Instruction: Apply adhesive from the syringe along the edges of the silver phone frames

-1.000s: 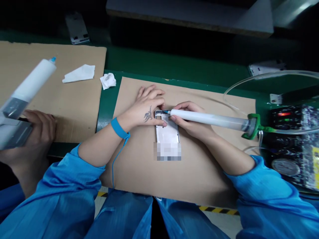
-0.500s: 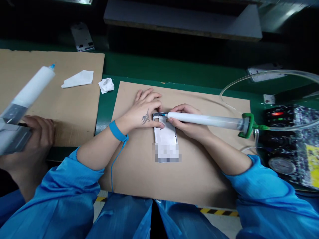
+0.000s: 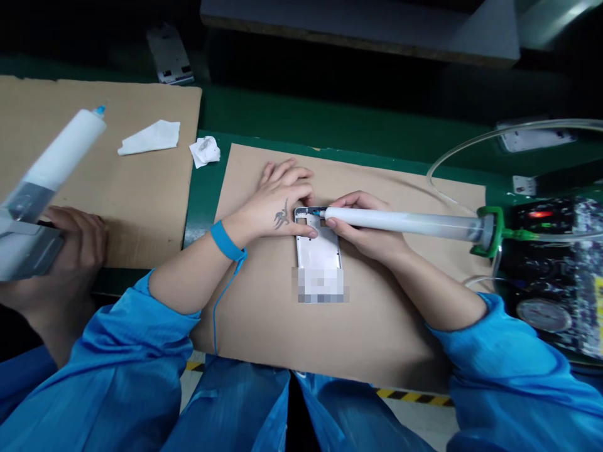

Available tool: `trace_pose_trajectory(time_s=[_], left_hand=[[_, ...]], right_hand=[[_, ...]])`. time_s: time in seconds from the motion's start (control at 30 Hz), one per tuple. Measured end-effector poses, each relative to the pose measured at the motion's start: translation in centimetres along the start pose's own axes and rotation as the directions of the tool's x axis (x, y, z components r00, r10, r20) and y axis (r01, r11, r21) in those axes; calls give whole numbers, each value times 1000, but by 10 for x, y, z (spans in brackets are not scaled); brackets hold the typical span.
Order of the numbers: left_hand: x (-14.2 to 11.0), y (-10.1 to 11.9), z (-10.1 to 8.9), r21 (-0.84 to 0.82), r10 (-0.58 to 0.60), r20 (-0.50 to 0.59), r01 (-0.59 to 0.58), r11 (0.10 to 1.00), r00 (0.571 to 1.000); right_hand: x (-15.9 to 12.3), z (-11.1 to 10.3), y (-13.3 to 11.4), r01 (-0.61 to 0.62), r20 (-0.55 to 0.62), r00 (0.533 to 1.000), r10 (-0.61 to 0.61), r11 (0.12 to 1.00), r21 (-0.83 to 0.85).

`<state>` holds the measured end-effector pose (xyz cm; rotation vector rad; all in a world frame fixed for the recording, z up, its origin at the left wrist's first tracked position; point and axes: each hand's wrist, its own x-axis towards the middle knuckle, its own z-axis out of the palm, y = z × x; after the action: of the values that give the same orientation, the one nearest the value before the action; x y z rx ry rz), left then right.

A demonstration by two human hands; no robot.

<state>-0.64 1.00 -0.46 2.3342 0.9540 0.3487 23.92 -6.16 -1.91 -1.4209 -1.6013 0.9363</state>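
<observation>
From my remote station I saw the right hand [image 3: 362, 226] closed around a white dispensing syringe [image 3: 400, 221], and it held the syringe lying almost level, like a thick pen. The blue tip [image 3: 320, 213] of this syringe was at the far end of a metal phone frame [image 3: 318, 248], very close to the frame, but I could not tell if it was touching. The left hand [image 3: 276, 204] was not grasping anything. It lay open with the palm down, and its fingers [image 3: 301, 231] pressed on the far left corner of the frame.

The frame lay flat on a cardboard sheet [image 3: 377, 326], which was on a green table [image 3: 311, 119], and its near end was blurred. A blue wrist strap [image 3: 227, 242] was on the left wrist. A clear hose [image 3: 471, 141] ran from a green coupling [image 3: 487, 232] at the syringe's right end, near a dispenser box [image 3: 546, 270] with a round gauge [image 3: 544, 315].

On the left, a co-worker's hand [image 3: 78, 242] held another syringe [image 3: 61, 147] above a second cardboard sheet [image 3: 141, 238], and a tissue [image 3: 148, 138] was lying on this sheet.
</observation>
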Motion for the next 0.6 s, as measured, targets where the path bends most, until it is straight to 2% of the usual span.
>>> trace_pose_trajectory(time_s=[0.6], left_hand=[[-2,-2,-1,5,-8,1,8,1000,1000]], right_hand=[[2,0,-2,-23,19,1000,23,999,24]])
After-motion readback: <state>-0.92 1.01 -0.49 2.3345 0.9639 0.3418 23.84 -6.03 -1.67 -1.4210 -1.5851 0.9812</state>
